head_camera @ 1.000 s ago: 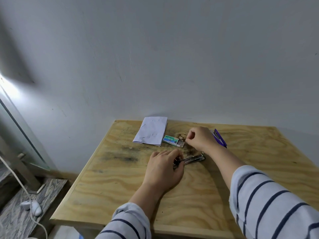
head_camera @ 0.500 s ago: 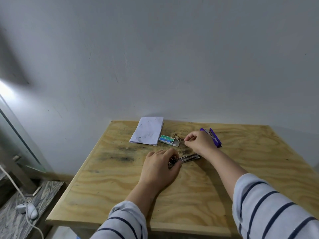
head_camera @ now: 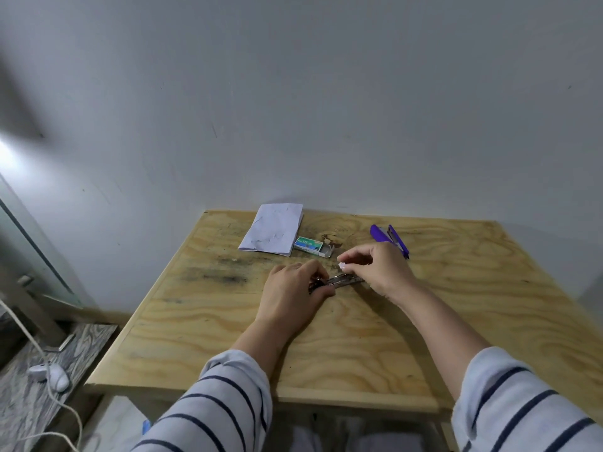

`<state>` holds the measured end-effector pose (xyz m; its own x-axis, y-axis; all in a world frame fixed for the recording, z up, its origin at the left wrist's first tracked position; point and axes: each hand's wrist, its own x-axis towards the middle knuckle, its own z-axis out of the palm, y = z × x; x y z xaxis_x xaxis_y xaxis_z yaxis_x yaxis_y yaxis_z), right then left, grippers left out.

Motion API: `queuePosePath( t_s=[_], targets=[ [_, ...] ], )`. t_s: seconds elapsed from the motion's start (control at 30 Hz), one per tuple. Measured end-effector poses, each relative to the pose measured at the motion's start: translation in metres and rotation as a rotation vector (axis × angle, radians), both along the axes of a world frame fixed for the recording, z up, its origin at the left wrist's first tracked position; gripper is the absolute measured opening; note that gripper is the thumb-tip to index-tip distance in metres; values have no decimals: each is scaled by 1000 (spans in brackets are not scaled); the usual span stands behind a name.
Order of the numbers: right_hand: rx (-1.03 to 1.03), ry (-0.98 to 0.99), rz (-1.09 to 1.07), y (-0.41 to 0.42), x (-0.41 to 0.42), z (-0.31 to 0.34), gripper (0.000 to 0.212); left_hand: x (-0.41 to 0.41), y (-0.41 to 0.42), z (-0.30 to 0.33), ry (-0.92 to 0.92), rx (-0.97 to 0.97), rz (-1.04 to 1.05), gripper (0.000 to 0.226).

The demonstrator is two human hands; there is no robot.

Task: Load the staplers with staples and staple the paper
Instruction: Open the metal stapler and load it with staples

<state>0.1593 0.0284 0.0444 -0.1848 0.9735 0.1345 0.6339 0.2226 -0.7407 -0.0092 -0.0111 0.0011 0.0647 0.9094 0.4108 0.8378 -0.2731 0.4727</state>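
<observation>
A small metal stapler [head_camera: 342, 280] lies on the wooden table [head_camera: 456, 308], its rear end under my left hand [head_camera: 295, 293], which grips it. My right hand [head_camera: 380, 272] hovers just above the stapler's front, thumb and forefinger pinched on a small strip of staples [head_camera: 343, 265]. The staple box [head_camera: 309, 245], green and white with its tray pulled out, sits just behind. A folded white paper [head_camera: 272, 228] lies at the back left of the table. A purple stapler [head_camera: 390, 238], opened up, lies behind my right hand.
The table stands against a grey wall. To the left, on the lower patterned floor, lie a white cable and a white plug [head_camera: 54, 376]. A glass panel [head_camera: 29, 243] leans at the far left.
My right hand has drawn back from the staple box toward the metal stapler, holding staples. The left hand has stayed on the stapler. The camera has tilted slightly.
</observation>
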Motion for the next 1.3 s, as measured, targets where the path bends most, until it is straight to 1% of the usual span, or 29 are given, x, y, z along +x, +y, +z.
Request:
queuePosePath(
  t_s=[0.43,0.53,0.73,1.07,1.17,1.23,1.3],
  targets=[
    [156,-52,91,-17,-1,-16,14,1,-3,1,-66,-69,-19,21],
    [161,-50,101,-16,-2,-19,14,2,-3,3,-75,-82,-13,19],
    [140,-139,92,-13,-6,-23,18,2,-3,4,-66,-93,-15,18],
    [187,-172,80,-15,-1,-24,27,1,-4,5,-45,-104,22,22],
    [212,-161,97,-16,2,-24,21,2,-3,4,-38,-104,27,23],
    [257,-191,115,-18,3,-25,18,2,-3,3,-38,-99,28,23],
    [299,-270,122,-19,3,-28,26,2,-3,4,-40,-102,29,21]
  ],
)
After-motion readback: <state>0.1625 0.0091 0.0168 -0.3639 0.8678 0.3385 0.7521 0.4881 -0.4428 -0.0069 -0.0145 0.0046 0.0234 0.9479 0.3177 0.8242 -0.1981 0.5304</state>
